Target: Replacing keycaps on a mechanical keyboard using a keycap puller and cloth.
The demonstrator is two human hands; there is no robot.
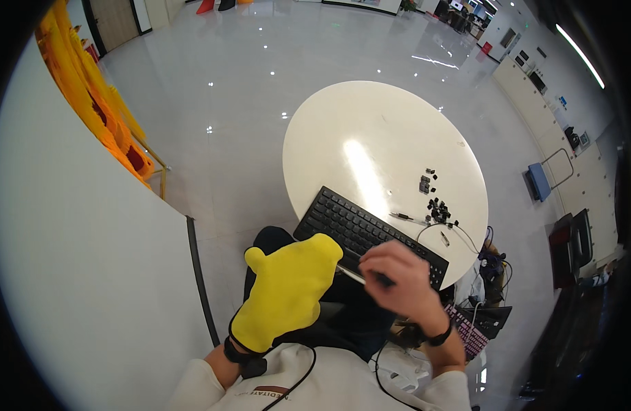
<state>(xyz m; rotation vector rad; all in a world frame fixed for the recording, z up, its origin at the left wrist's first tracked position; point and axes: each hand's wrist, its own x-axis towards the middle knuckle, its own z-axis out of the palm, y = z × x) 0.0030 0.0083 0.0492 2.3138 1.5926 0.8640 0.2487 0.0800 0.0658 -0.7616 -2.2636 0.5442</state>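
A plain yellow mitt covers my left hand up to the wrist, so its fingers are hidden. Its tip lies by the left front part of a black keyboard, and I cannot tell whether it touches. My right hand is closed and slightly blurred over the keyboard's front right side. A small dark thing shows in its curled fingers, its kind unclear. Just left of that hand, a thin pale strip shows at the keyboard's front edge; I cannot make out what it is.
The keyboard rests at the near edge of a round white table. Loose black keycaps lie in a pile toward the right, near a dark pen and a thin cable. A pink-keyed keyboard sits below right. White panel stands left.
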